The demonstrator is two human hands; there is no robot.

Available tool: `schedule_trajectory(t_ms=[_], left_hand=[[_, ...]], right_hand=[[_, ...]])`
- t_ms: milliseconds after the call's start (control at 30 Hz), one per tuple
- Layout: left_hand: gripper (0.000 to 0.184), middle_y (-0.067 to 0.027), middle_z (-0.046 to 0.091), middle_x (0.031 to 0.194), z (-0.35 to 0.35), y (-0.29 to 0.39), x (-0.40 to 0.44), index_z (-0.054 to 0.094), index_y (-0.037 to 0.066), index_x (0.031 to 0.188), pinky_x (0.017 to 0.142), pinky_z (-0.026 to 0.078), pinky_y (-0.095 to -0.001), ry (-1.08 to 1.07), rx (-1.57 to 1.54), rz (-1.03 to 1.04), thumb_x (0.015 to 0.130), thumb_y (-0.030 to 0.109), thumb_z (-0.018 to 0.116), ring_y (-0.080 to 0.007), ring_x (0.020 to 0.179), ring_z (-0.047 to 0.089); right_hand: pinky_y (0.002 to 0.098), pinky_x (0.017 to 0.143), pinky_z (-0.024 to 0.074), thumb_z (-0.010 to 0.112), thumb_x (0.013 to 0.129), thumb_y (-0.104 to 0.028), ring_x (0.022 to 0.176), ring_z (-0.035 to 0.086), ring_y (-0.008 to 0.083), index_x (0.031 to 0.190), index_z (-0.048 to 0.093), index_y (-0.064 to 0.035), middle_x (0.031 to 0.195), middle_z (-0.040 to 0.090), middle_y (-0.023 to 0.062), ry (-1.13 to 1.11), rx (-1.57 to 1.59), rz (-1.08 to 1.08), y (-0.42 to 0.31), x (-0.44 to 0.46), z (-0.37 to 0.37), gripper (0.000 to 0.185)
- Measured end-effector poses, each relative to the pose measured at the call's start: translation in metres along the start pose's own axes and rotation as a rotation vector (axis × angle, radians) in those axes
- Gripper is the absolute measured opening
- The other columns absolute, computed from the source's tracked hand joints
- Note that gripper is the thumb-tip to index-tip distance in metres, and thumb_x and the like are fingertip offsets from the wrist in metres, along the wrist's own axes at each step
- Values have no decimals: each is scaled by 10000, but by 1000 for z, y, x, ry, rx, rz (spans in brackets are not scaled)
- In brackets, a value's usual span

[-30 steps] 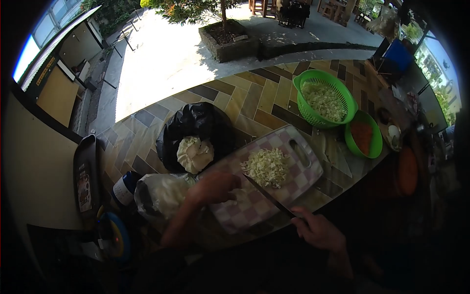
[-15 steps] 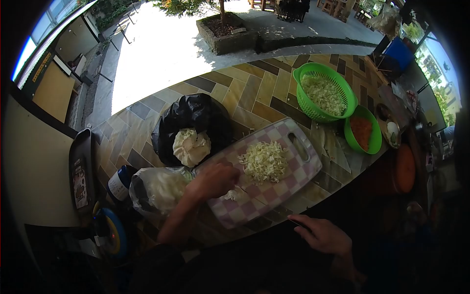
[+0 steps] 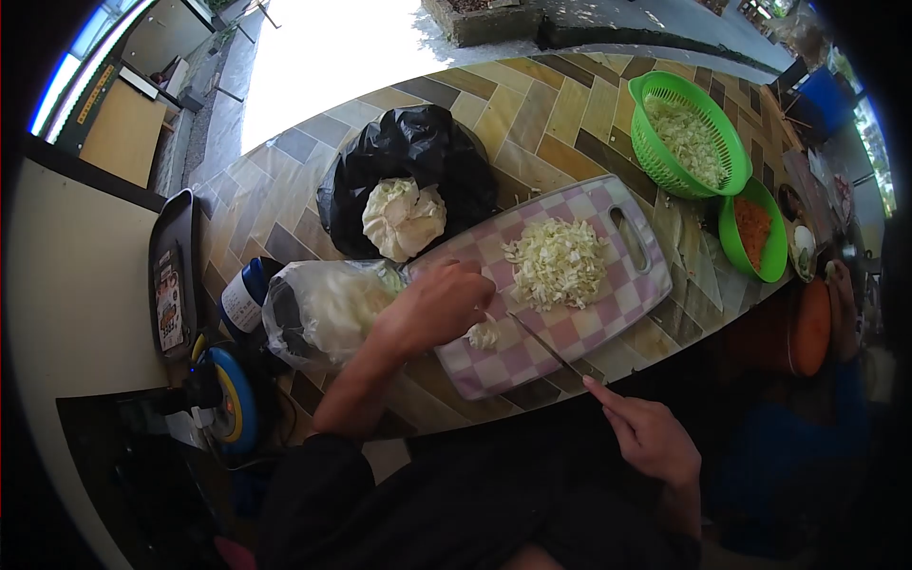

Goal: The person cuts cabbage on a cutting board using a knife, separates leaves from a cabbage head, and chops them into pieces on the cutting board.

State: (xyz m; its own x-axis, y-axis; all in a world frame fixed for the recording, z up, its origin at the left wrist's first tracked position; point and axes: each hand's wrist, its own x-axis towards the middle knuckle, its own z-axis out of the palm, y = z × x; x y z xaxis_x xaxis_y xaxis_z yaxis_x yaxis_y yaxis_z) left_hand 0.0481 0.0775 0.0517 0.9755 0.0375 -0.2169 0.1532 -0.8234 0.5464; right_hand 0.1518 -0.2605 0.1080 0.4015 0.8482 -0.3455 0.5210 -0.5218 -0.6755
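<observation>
My right hand (image 3: pixel 655 435) is closed around a knife (image 3: pixel 548 346), its blade slanting up and left over the cutting board (image 3: pixel 456 366). Fingers curled, my left hand (image 3: pixel 446 302) is over the board's left part; whatever is between its fingers is hidden. A small white cabbage piece (image 3: pixel 484 333) lies just below it, near the knife tip. Chopped cabbage (image 3: pixel 559 263) forms a heap on the pink-and-white checked board. Behind my left hand, a partly cut cabbage head (image 3: pixel 404 220) rests on a black plastic bag (image 3: pixel 418 142).
A clear bag (image 3: pixel 328 313) of pale contents and a blue-and-white container (image 3: pixel 245 296) are at left. A green colander (image 3: pixel 731 163) holds shredded cabbage; a green bowl (image 3: pixel 777 249) holds orange shreds. At far right, another person's hand (image 3: pixel 841 309) is beside an orange container (image 3: pixel 807 328).
The camera view has shifted, so the table sits higher and further right. The knife blade now shows more clearly across the board's front edge. Another person's hand has appeared at right.
</observation>
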Motion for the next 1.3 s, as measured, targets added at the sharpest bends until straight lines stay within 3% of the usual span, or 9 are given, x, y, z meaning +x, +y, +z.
schedule_trajectory(t_ms=[333,633,800,1300], left_hand=[[209,-145,699,972,4,-6,6,755,44,935,874,511,-463,13,-21,-33,868,239,785,-352,982,678],[231,-148,680,996,-1,-14,-1,726,43,1009,895,502,-455,-47,-45,23,863,218,765,-354,1007,662],[228,-139,684,995,2,-12,3,710,41,981,893,507,-448,-66,-51,-14,845,210,779,-350,1003,666],[210,-121,694,995,2,-17,3,714,50,976,891,509,-444,-61,-95,11,836,191,782,-338,999,673]], right_hand=[[506,627,514,604,1020,-120,631,625,385,1568,526,-315,681,583,156,-39,-43,6,-9,2,6,586],[533,618,560,606,1012,-136,625,661,404,1595,477,-348,681,604,164,-64,-117,75,-27,0,18,634],[539,564,562,601,1006,-120,573,655,418,1626,428,-341,661,594,173,-79,-182,95,-41,-3,21,680],[559,565,579,597,970,-97,579,666,430,1661,341,-363,675,593,178,-182,-244,128,-50,5,21,783]])
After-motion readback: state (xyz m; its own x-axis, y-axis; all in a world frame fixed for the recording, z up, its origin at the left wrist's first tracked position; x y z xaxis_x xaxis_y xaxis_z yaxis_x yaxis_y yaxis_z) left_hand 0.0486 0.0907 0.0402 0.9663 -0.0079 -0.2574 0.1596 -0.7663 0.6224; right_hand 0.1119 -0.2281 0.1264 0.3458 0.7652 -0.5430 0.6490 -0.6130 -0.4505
